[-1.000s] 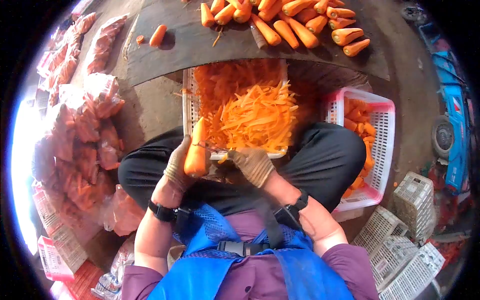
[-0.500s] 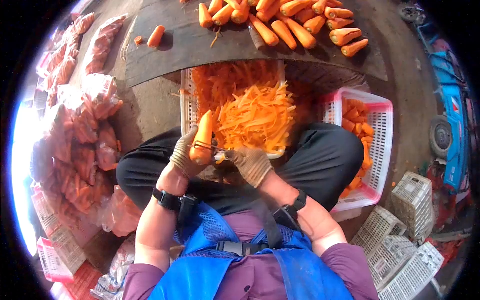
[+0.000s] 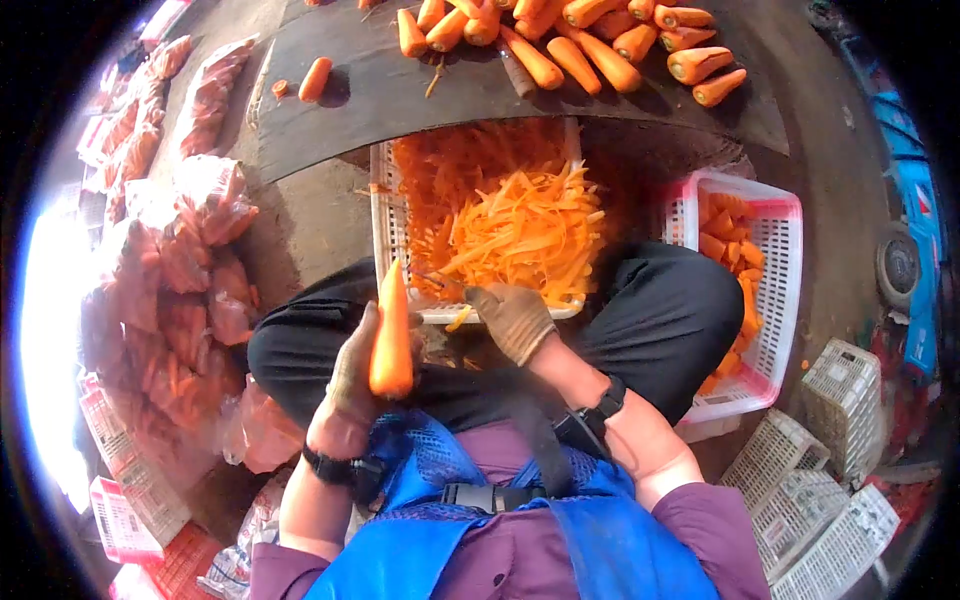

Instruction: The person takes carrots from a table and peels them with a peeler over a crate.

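Observation:
My left hand (image 3: 352, 375), in a work glove, is closed around a peeled orange carrot (image 3: 392, 345) that stands nearly upright, its tip pointing away from me. Just to the right, my gloved right hand (image 3: 515, 322) grips a peeler (image 3: 445, 281), whose thin dark end points left and is hard to make out. The peeler is apart from the carrot. Beyond both hands sits a white basket (image 3: 388, 225) with a heap of carrot peelings (image 3: 525, 225) in it.
Many carrots (image 3: 575, 65) lie on the dark board (image 3: 400, 95) ahead. A pink-and-white basket (image 3: 775, 290) with carrot pieces stands by my right knee. Bagged carrots (image 3: 185, 290) are at left. Stacked white crates (image 3: 840, 410) stand at right, near a blue vehicle (image 3: 915, 210).
My left hand has drawn the carrot down toward my body and turned it more upright. The peeler has come off the carrot, with my right hand slightly farther forward.

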`<state>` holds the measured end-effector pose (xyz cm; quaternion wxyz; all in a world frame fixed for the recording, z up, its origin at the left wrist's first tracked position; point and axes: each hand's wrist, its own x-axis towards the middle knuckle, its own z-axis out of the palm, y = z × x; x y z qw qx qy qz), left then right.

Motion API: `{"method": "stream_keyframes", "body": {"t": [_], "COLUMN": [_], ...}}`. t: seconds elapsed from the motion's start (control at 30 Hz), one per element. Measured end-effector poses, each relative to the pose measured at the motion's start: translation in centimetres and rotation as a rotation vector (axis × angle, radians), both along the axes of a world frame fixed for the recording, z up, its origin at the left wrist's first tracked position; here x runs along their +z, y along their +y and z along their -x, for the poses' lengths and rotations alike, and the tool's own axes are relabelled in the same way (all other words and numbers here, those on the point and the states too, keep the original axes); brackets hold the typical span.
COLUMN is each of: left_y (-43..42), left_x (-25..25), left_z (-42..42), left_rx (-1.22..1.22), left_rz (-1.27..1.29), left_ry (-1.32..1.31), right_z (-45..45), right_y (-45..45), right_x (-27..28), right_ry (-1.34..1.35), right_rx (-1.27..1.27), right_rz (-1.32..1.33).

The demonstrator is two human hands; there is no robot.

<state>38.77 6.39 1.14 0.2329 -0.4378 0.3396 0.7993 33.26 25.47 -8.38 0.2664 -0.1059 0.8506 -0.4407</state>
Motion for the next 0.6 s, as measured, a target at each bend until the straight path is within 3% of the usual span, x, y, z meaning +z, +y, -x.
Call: {"method": "stream_keyframes", "body": {"t": [0.1,0.27,0.37,0.47,0.6], "left_y": [-0.4,-0.1,-0.5,-0.1,0.0], "left_x": [-4.0,-6.1,-7.7,-7.2,-7.2], "left_z": [0.9,3.5,4.6,5.0,4.5], "left_rx": [0.081,0.108,0.152,0.151,0.078], "left_rz": [-0.065,-0.092,-0.111,-0.116,-0.091], "left_ry": [0.078,0.046,0.047,0.045,0.086], "right_z": [-0.8,-1.3,-1.6,-2.0,-1.6], "right_y": [0.9,1.0,0.4,0.6,0.6], "right_x": [0.5,1.3,-0.5,-0.8,-0.5], "right_ry": [0.028,0.017,0.389,0.221,0.275], "right_rx": [0.026,0.024,0.250,0.145,0.258], "right_rz": [0.097,0.210,0.121,0.144,0.049]}}
